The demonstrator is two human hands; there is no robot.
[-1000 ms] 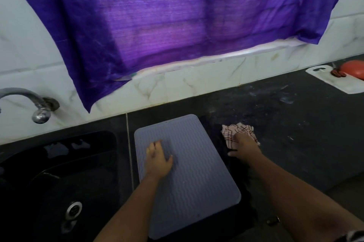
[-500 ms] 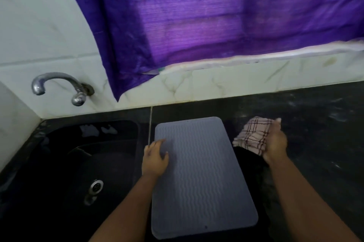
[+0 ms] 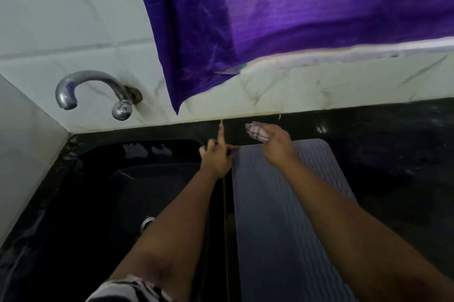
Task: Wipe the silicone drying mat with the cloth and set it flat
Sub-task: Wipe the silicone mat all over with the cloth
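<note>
Head view, black sink [image 3: 103, 191] left of left hand [image 3: 216, 157], that hand released with index finger raised at grey silicone drying mat [image 3: 282, 215] far-left corner, right hand [image 3: 276, 145] clenched on checked cloth [image 3: 256, 131] above mat's far edge, mat flat on black counter [image 3: 393, 154].

right hand [image 3: 276, 146] grips cloth [image 3: 256, 132] | mat's [image 3: 282, 215] far edge | left hand [image 3: 216, 157] at corner

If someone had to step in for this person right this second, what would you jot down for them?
Right hand: closed on the checked cloth, at the mat's far left corner.
Left hand: empty, fingers spread, at the mat's far left edge beside the sink.
Grey silicone mat: lying on the dark counter, right of the sink.
Done: cloth picked up and brought to the mat.
Left: wipe the mat's surface, leave it flat.
</note>
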